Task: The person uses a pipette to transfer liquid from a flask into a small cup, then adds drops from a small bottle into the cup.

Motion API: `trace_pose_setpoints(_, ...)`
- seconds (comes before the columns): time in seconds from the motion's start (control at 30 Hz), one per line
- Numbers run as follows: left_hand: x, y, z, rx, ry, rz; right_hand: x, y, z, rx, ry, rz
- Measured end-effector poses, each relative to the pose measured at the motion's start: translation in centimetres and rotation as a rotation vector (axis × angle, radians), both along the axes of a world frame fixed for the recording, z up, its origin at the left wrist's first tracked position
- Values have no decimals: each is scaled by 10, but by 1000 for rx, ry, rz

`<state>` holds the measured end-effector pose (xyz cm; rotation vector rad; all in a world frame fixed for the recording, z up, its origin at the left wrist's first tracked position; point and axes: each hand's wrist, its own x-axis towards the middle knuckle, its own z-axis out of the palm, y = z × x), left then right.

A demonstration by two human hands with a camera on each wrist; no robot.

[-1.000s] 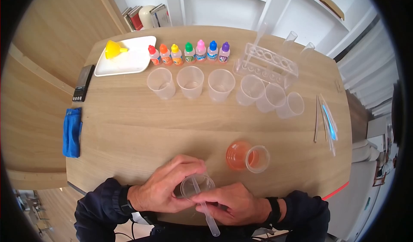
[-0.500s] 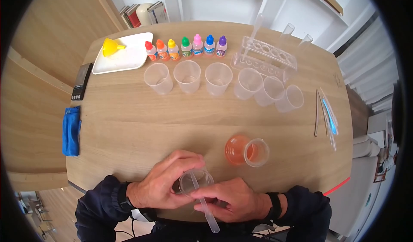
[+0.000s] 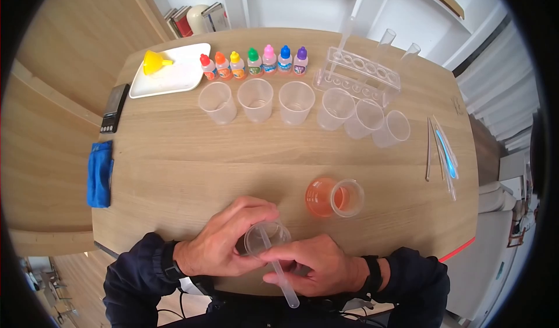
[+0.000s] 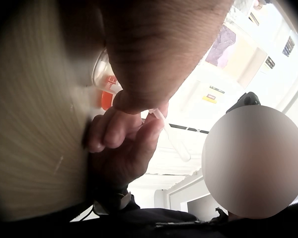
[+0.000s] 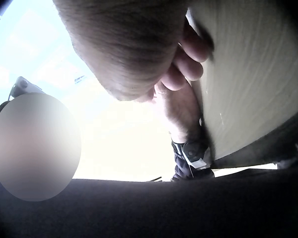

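Observation:
My left hand (image 3: 227,237) holds a clear plastic cup (image 3: 279,233) low over the near edge of the table, its fingers curled round the side. A translucent dropper pipette (image 3: 289,293) lies slantwise across the cup, its thin end inside the rim and its bulb end toward my body. Thumb and forefinger of my right hand (image 3: 323,264) pinch it around the middle. In the left wrist view the pipette (image 4: 176,141) sticks out past the fingers. Just beyond the right hand is a conical flask (image 3: 319,197) with orange liquid.
A row of clear cups (image 3: 297,101) crosses the table, behind it several coloured-cap bottles (image 3: 254,63) and a test tube rack (image 3: 358,74). At left are a white tray (image 3: 186,74) with a yellow funnel (image 3: 154,63), a scale (image 3: 115,108) and a blue cloth (image 3: 99,173); stirring sticks (image 3: 445,156) lie right.
Both hands keep their hold on the cup and the pipette, almost in place. The head view has shifted slightly, and the table items stand a little higher in it.

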<state>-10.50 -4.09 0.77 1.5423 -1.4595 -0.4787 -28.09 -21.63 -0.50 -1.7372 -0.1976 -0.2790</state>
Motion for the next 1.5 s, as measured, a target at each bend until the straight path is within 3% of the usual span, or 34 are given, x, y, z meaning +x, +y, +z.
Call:
trace_pose_setpoints(1.2, 7, 1, -3, -41, -102, 90, -1, -10, 13, -268, -167, -156)
trace_pose_setpoints(1.5, 6, 2, -2, -7, -68, 85, -2, -6, 6, -215, -180, -198)
